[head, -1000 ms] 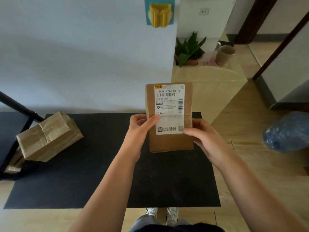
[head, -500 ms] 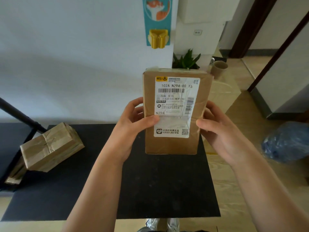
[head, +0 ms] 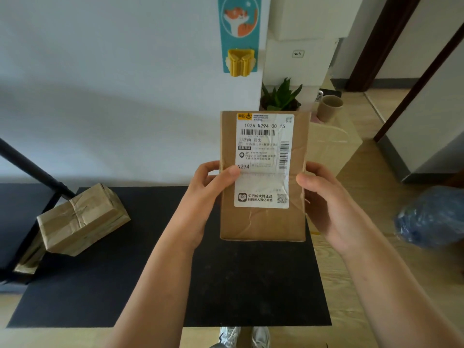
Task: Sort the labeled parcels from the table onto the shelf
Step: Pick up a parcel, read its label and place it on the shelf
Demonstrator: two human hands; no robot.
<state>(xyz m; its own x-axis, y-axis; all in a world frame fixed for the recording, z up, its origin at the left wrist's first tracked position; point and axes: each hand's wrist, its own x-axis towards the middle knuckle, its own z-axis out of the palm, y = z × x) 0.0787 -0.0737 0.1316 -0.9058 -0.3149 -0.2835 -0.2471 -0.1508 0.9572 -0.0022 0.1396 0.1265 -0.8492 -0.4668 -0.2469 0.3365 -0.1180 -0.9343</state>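
Observation:
I hold a brown cardboard parcel [head: 262, 222] upright above the black table [head: 150, 285], its white shipping label facing me. My left hand [head: 208, 197] grips its left edge, thumb on the label. My right hand [head: 324, 204] grips the right edge. A second brown parcel [head: 82, 219], taped and crumpled, lies tilted at the table's left end. A black shelf frame [head: 27, 167] rises at the far left.
A small wooden table [head: 334, 149] stands behind the parcel, with a potted plant [head: 281, 96] and a paper cup [head: 329, 108]. A blue plastic bag [head: 431, 217] lies on the wooden floor at the right. A white wall runs behind the table.
Both hands have raised the parcel higher and closer to me, then tilted it so the label faces me squarely. The parcel on the table has not moved.

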